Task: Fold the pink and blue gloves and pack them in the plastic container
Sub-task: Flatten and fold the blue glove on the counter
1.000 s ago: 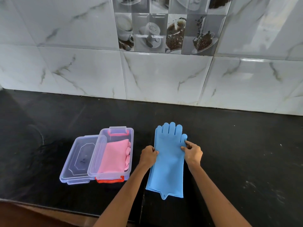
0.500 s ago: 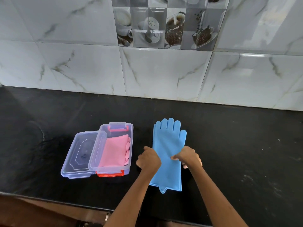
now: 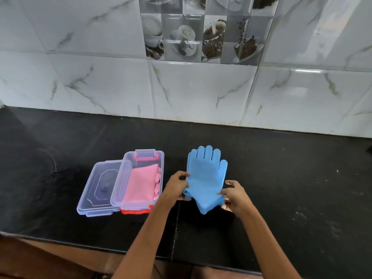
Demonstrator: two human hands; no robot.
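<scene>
— Where's the blue glove (image 3: 205,178)?

— Just right of the plastic container (image 3: 141,178); my left hand (image 3: 177,188) and right hand (image 3: 234,195) pinch its sides, cuff apparently doubled under.

— And inside the container?

— The pink glove (image 3: 141,184), folded.

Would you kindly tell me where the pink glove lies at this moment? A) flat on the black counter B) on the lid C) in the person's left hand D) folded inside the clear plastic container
D: the pink glove lies folded inside the clear plastic container, beside its lid.
</scene>
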